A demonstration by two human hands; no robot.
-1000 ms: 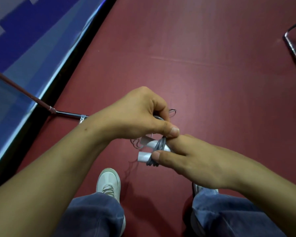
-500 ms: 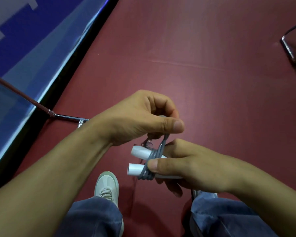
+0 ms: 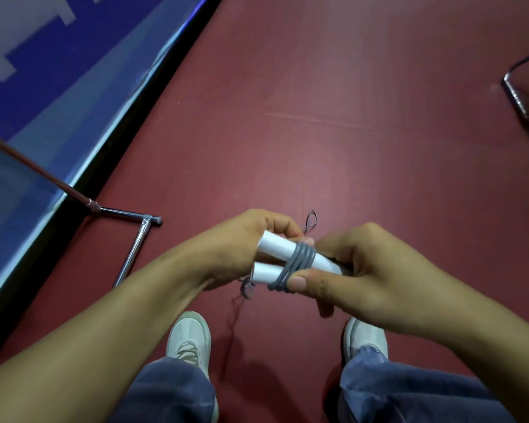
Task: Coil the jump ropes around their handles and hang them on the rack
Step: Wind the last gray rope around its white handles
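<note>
Two white jump-rope handles [image 3: 277, 245] lie side by side in front of me, bound by several turns of grey rope [image 3: 300, 264]. My right hand [image 3: 361, 270] grips the handles' right end, its thumb pressing on the grey turns. My left hand [image 3: 235, 248] reaches behind the handles' left end, fingers curled by the rope at the far side. Loose grey rope [image 3: 246, 290] dangles below the handles and a small loop shows beyond the fingers. No hanging rail of a rack is visible.
A chrome stand foot [image 3: 135, 248] with a slanting pole lies on the dark red floor at the left, beside a blue wall panel [image 3: 58, 87]. A dark metal frame [image 3: 519, 96] sits at the far right. My shoes [image 3: 190, 337] stand below.
The left hand has dropped from above the handles to behind their left end, carrying the rope round. More grey turns now sit on the handles. The right hand keeps its grip.
</note>
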